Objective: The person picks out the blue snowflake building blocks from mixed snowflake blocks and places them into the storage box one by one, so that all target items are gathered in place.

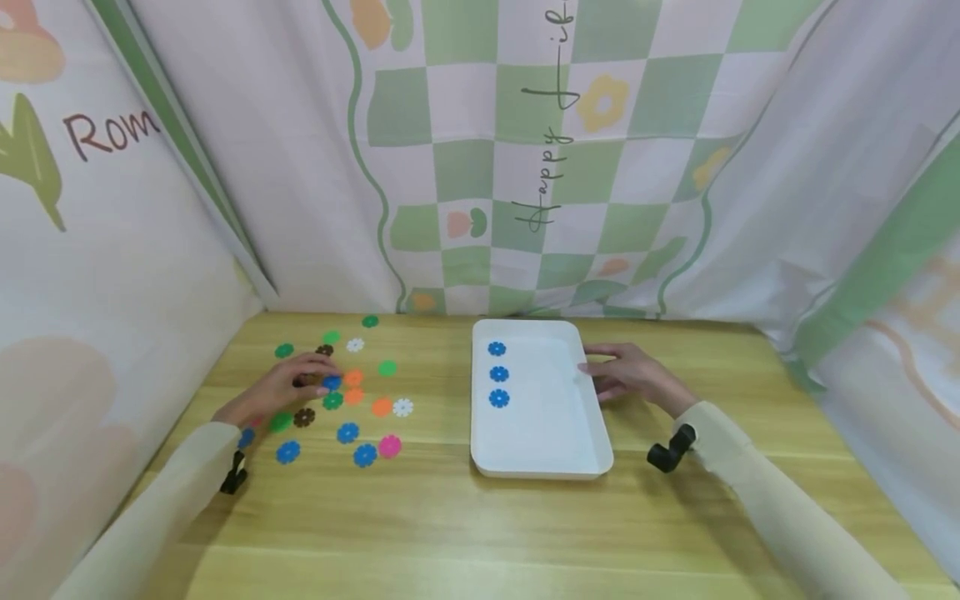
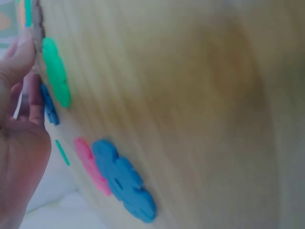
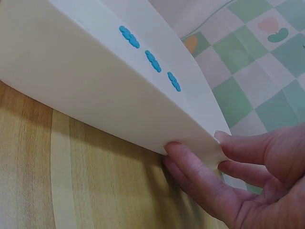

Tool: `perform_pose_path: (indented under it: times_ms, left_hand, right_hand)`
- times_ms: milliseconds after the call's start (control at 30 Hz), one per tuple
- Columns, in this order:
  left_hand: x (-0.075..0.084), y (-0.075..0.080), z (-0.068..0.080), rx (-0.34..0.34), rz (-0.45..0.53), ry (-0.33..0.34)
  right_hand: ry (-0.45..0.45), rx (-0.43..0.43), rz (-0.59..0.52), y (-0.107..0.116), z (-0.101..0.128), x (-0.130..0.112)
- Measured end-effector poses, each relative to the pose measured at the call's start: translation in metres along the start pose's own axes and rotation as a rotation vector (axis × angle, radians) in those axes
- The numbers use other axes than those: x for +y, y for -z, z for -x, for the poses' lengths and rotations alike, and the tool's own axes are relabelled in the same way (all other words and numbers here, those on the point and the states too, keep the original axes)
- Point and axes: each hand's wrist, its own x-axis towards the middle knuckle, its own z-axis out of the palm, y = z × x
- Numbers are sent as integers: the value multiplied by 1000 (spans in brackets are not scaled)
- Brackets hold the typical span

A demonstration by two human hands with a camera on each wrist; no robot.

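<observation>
At the left of the table, my left hand (image 1: 288, 385) pinches a blue flower-shaped plastic disc (image 1: 332, 382) between thumb and fingers, among other scattered discs. In the left wrist view the fingertips are out of sight. A white tray (image 1: 547, 433) lies at the centre right, with a column of 3 blue discs (image 1: 498, 374) along its left side. My right hand (image 1: 630, 372) holds the tray's right side, thumb at the rim and fingers against the outer wall, as the right wrist view also shows.
Green, orange (image 1: 382, 407), brown (image 1: 303, 417), white (image 1: 402, 407), pink (image 1: 390, 446) and further blue discs (image 1: 288, 452) lie loose around the left hand. A patterned curtain (image 1: 465, 175) hangs along the table's back edge. Black wrist mounts (image 1: 671, 450) sit on both sleeves.
</observation>
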Motion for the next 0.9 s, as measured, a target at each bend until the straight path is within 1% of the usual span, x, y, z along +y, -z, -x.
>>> perform_pose_path:
  times_ms: [133,267,333,400,500,633,767,900]
  left_hand:
    - [-1,0,-2,26,24,41]
    - [-1,0,-4,51,32,68]
    - [1,0,-4,60,30,86]
    - [3,0,-5,67,49,107]
    - [7,-2,-6,71,123,167]
    - [13,-4,-10,82,255,219]
    - [24,-4,-14,99,301,191]
    - [38,-3,-19,100,236,145]
  right_hand:
    - [-4,2,-9,0,1,0]
    - [-9,2,-18,2,0,2]
    - [-11,1,-21,2,-1,2]
    - [-11,-3,-28,2,-2,2]
    - [-9,-8,-29,1,-1,0]
    - [-7,-5,-35,1,0,-2]
    - [-9,4,-38,0,0,-2]
    - [-4,10,-36,-1,1,-2]
